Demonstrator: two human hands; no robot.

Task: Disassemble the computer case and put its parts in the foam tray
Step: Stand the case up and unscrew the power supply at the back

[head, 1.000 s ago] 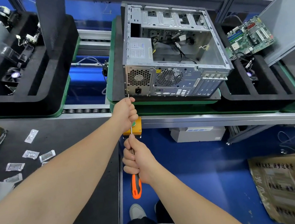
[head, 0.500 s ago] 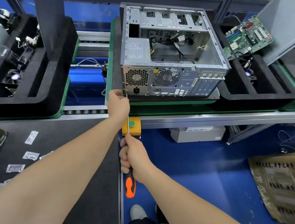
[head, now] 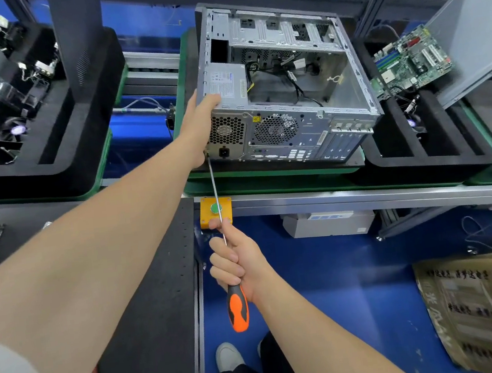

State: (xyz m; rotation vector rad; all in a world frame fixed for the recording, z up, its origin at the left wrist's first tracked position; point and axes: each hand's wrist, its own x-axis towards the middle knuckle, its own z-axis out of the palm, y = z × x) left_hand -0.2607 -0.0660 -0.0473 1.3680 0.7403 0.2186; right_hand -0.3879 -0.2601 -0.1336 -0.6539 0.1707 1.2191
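Clamping right hand (head: 239,264) round screwdriver (head: 237,308), gripping computer case (head: 295,146) with left hand (head: 201,120). Having motherboard (head: 412,60) in foam tray (head: 439,159); leaving power supply (head: 226,85), fan (head: 275,129) inside.

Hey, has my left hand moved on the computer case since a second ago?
Yes. The left hand has gone up the computer case, from its bottom rear corner to the top edge beside the power supply.
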